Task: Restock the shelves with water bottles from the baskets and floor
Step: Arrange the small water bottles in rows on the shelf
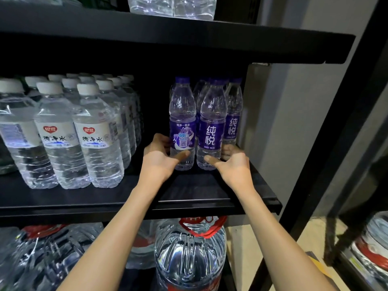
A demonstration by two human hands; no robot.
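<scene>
where the fingers (162, 140) of the left hand (160, 158) curl round the low, clear part of the left purple bottle (182, 122), thumb across its near face: clamped on it.
item, right hand (234, 166): fingers (227, 152) wrapped behind the right purple bottle (212, 124), thumb pressed on its near face below the label; likewise clamped.
item, the two held bottles: upright, long axes vertical, side by side and just about touching, bases at or on the middle shelf (199, 192), right of centre. each lies straight out on the far side of its own palm; neither hand is nearer than the other.
item, back purple bottles (233, 114): standing just behind and right of the held pair. judged: the pair is being set down in front of this row, and the next move is a short push away or a plain release, wanting the bases kept flat so nothing tips.
item, white-capped bottles (94, 133): ranked rows at left, well apart from the hands.
item, big jugs (189, 248): on the level below, red handles.
item, wrapped pack (172, 6): on the upper shelf (189, 36).
</scene>
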